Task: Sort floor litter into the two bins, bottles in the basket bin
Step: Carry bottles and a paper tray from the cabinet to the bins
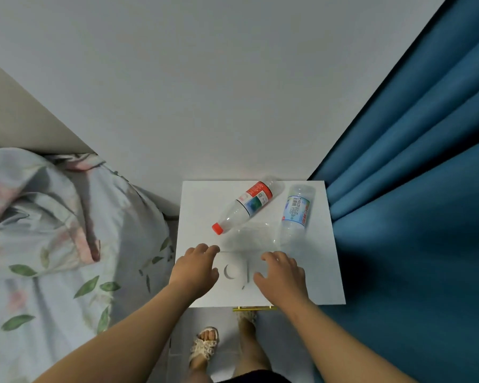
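- The left hand (195,268) and right hand (282,275) are low over the white counter (197,205), fingers loosely curled at a flat white panel (234,269); I cannot tell if they grip it.
- Beyond them, the red-capped bottle (249,207) and blue-labelled bottle (296,214) lie sideways, made of clear, thin plastic.
- The likely step is gathering the bottles, which calls for a reach forward; no bin is in view.

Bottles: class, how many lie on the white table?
2. The red-capped bottle lies at the back, slanted; the blue-labelled bottle lies to its right, near the curtain. A faint clear thing in front of them may be another.
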{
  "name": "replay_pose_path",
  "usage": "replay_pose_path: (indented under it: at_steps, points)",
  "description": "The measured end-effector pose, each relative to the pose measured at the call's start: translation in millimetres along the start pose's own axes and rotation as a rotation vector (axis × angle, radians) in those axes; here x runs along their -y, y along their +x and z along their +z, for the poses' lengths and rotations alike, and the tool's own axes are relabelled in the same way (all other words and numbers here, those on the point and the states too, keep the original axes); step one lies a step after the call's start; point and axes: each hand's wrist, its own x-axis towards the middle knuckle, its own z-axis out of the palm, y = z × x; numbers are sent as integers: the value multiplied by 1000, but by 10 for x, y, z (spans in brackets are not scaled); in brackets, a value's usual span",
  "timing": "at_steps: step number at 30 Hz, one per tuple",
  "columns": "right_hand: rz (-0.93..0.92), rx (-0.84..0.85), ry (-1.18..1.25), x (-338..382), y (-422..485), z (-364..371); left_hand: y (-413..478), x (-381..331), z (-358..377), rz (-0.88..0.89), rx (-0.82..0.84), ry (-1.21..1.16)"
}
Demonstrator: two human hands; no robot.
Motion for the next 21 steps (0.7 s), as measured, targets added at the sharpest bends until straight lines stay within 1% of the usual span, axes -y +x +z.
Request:
replay_pose_path:
  at_steps: [3,7,11,14,16,19,21]
  points:
    - [7,-27,-30,-131,223,-35,191,-9,86,-42,9,-13]
    - [60,-49,16,-322,421,-2,398,-100,170,-69,-11,-56]
    - [163,-74,28,-454,578,66,612,-209,223,-52,-106,-15]
    - [262,-64,123,-498,714,110,809,-227,245,12,-148,151]
    - [311,-64,199,-521,842,136,960,-207,257,37,-143,198]
    - [400,-83,398,-543,1033,198,1188,-196,284,1,-140,121]
    - [445,-113,537,-561,1128,268,1338,-210,311,-86,-126,1]
